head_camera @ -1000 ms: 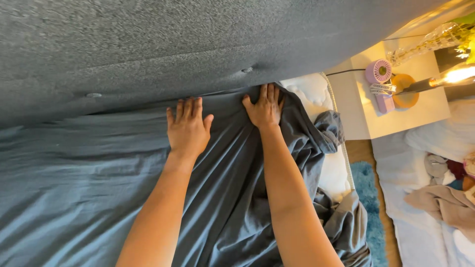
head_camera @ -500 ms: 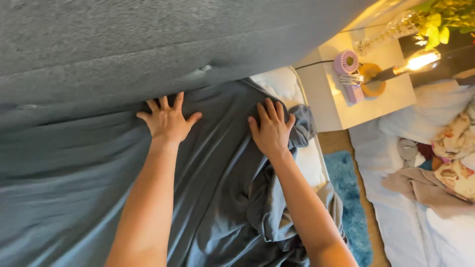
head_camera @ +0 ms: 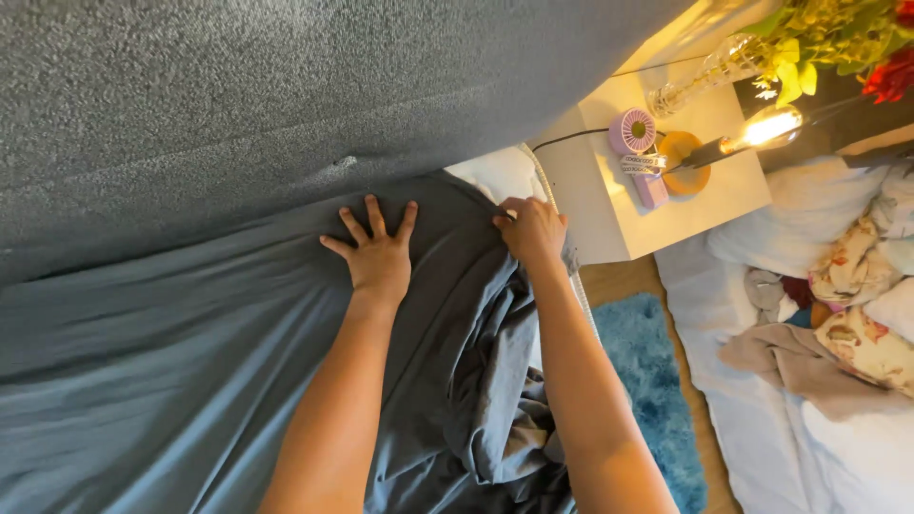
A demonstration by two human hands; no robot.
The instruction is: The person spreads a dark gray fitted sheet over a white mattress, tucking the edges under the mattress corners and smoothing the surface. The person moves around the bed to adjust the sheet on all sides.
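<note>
Blue-grey bed sheet (head_camera: 190,381) covers most of the mattress below me, flat on the left and bunched in deep folds toward the right edge. My left hand (head_camera: 378,257) lies open and flat on the sheet, fingers spread, just below the grey upholstered headboard (head_camera: 286,95). My right hand (head_camera: 531,230) is closed around the sheet's corner, at the bare white mattress corner (head_camera: 495,176) (just beside a white bedside table (head_camera: 609,214) with a small pink fan (head_camera: 632,130)). I judge this as fitting the sheet's corner; next, that corner wants pulling over the mattress corner, then the loose folds smoothing.
</note>
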